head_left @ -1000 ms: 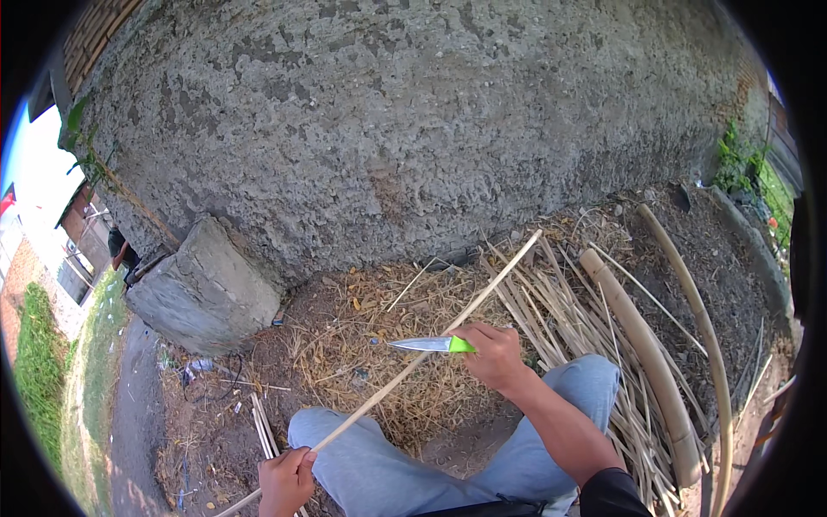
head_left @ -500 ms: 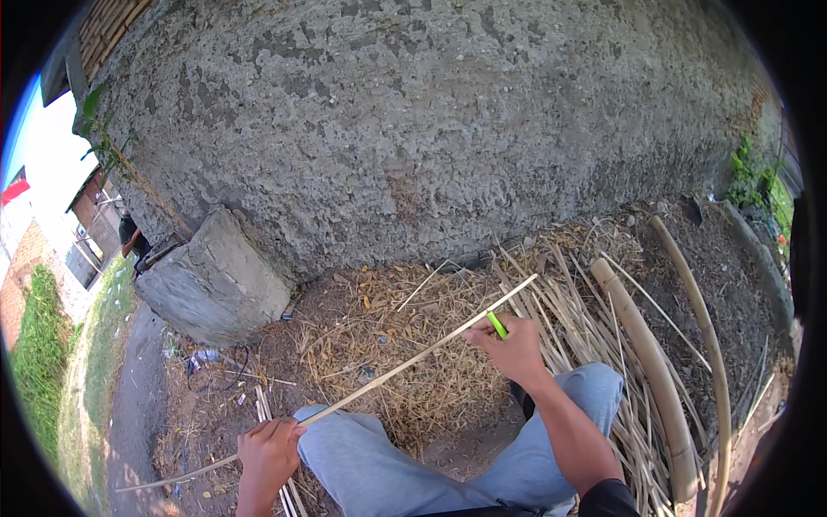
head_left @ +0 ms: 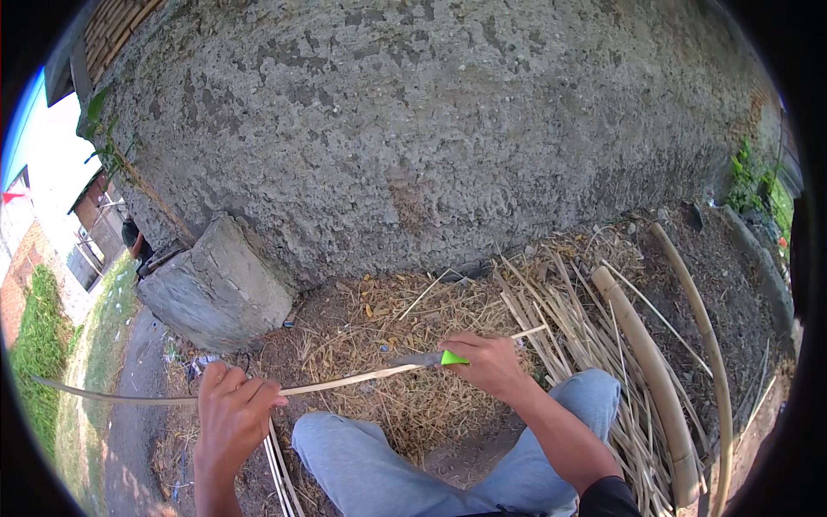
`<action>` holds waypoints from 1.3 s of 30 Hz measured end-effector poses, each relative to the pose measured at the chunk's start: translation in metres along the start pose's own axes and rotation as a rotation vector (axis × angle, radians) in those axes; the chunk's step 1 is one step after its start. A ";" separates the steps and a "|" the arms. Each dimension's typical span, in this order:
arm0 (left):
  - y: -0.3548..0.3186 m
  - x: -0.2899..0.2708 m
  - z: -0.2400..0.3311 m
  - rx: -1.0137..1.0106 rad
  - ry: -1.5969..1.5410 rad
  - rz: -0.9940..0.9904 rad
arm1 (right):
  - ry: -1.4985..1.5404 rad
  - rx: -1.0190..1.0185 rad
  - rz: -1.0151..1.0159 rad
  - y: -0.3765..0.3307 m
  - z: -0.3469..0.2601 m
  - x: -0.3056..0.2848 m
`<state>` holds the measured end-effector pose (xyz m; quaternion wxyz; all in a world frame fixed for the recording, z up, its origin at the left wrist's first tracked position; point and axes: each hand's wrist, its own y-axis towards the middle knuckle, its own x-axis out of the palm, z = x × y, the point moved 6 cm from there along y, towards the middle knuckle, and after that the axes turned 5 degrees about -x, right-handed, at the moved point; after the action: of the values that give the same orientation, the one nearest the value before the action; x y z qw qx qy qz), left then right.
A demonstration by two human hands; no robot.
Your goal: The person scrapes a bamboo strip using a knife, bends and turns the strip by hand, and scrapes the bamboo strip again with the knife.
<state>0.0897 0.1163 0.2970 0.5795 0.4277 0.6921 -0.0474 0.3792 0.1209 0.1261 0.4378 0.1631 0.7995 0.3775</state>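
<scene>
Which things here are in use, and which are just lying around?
In use:
- thin bamboo strip, gripped by left hand
- green-handled knife in right hand, blade laid on the strip

Lying about:
- thick bamboo poles
- pile of split strips
- concrete block
- straw and shavings on the ground
- rough wall

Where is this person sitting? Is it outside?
Yes, it looks like an outdoor yard beside a rough plastered wall. Dry shavings and split bamboo strips cover the bare ground, and grass and a neighbouring house show at the left.
</scene>
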 end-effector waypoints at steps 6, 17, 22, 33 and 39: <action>0.063 -0.027 -0.001 -0.051 0.175 0.340 | 0.205 0.275 -0.060 0.011 0.002 0.009; 0.096 0.078 0.108 0.138 -0.316 0.380 | 0.246 0.427 0.213 -0.001 0.020 0.014; 0.114 0.089 0.105 0.182 -0.300 0.355 | 0.259 0.295 0.361 -0.004 0.016 0.013; 0.099 0.081 0.107 0.318 -0.202 0.339 | 0.208 -0.005 0.373 -0.001 0.015 -0.001; 0.102 0.094 0.105 0.582 -0.355 0.231 | 0.109 -0.101 0.299 0.008 0.019 -0.003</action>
<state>0.2390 0.1723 0.2282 0.5463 0.6353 0.4851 -0.2502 0.3957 0.1330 0.1280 0.3406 0.2373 0.7688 0.4865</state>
